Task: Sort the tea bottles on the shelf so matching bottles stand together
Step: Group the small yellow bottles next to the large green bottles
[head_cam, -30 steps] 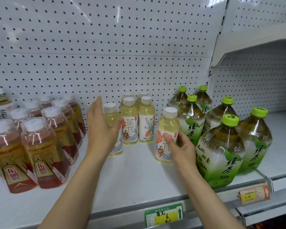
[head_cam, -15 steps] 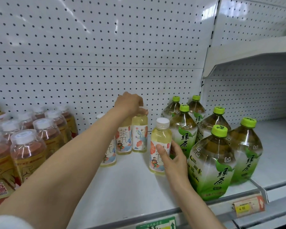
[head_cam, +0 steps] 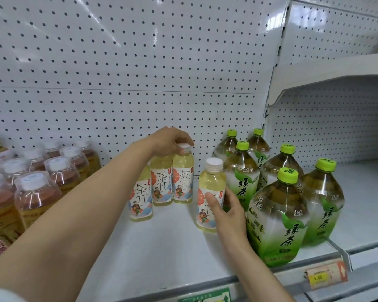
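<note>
1. Shelf [head_cam: 166,253] carries pale yellow tea bottles between amber bottles [head_cam: 37,197] and green-capped bottles [head_cam: 277,216].
2. Left hand [head_cam: 168,141] grips the cap of the rear yellow bottle [head_cam: 182,182].
3. Right hand [head_cam: 227,212] holds the front yellow bottle [head_cam: 210,186], upright, just beside the green ones.

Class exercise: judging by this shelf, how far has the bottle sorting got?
Done: green-capped bottles and amber bottles each stand grouped. In hand: the right hand grips a stray pale bottle; the left hand tops a back-row bottle. Left: joining the stray to its group.
</note>
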The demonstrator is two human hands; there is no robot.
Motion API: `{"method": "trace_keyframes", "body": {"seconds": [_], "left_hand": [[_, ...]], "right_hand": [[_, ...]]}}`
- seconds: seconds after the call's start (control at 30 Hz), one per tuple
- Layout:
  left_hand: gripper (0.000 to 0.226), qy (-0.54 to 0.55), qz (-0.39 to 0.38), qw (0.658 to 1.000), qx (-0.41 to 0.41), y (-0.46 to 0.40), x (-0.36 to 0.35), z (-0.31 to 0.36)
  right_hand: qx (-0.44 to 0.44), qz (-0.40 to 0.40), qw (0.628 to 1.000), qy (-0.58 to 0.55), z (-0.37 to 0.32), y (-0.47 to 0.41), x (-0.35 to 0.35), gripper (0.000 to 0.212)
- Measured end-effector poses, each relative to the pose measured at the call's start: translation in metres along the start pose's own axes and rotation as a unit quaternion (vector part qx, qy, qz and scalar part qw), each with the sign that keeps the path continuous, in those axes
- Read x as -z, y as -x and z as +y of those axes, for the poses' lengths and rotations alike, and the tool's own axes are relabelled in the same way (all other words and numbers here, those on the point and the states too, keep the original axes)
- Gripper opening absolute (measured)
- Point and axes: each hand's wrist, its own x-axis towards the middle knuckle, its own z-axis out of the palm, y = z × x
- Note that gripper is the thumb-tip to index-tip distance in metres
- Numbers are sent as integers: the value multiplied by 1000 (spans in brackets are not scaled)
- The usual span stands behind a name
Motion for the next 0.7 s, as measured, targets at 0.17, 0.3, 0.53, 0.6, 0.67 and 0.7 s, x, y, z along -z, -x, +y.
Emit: {"method": "trace_keyframes", "body": {"seconds": [0.17,0.3,0.53,0.6,0.67,0.7], "left_hand": [[50,0,30,999,15,14,-1,6],[70,104,264,958,33,61,4,12],[102,313,268,874,257,151,-45,-15],[88,401,211,846,281,156,-59,-27],[71,436,187,836,276,159,-67,-36],[65,443,190,833,271,160,-69,-41]], "right_hand": [[-3,-2,1000,2,0,0,0,53],[6,-7,1000,8,-2,0,0,53],[13,-21,1000,5,-7,0,1,43],[14,-20,1000,-5,-6,0,1,41],[13,-18,1000,-13,-6,0,0,41],[11,-19,1000,-15,-5,-1,1,41]]}}
